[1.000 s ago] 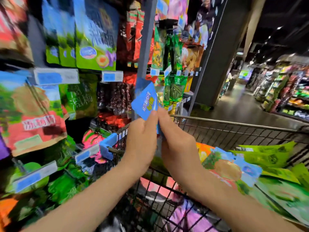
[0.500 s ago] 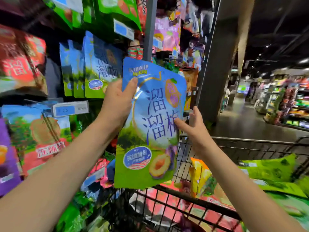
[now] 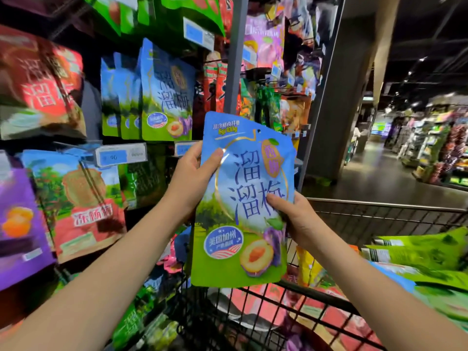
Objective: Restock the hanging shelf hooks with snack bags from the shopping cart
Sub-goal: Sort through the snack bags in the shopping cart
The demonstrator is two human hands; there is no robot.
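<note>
Head view: the right hand (image 3: 295, 220), free a moment ago, now pinches the bag (image 3: 249, 181) by its right edge. The left hand (image 3: 193, 177) grips the left edge. Bag upright between both grips, over the cart (image 3: 379, 204).

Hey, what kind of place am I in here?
Most likely a supermarket snack aisle: hanging bags above price tags, a wire cart of snacks, stocked shelves beyond.

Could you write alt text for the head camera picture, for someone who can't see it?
A person holds a blue snack bag upright over a wire shopping cart, the left hand gripping its left edge, the right hand its right edge. Matching bags hang at upper left.
</note>
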